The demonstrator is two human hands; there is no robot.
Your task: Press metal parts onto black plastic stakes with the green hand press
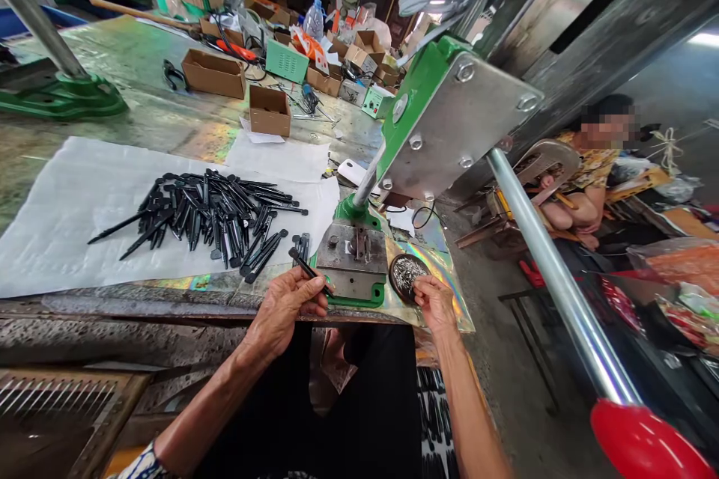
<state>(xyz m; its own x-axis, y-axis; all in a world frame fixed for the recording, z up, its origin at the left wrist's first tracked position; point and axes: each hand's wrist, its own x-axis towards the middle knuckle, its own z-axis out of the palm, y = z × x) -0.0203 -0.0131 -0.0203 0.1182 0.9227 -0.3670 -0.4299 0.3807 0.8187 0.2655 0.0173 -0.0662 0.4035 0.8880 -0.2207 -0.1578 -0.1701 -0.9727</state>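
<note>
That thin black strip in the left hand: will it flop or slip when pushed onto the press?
Probably stiff: the black strip juts straight past the left hand without sagging. Likely light, since fingers alone pinch it. Its narrow shape looks unlikely to roll, though it could slide on the metal press base.

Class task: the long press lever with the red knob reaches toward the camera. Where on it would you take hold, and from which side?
Grip the red knob at the lever's free end, coming from above with the right hand; it is rounded, nearest the person, and unobstructed.
</note>
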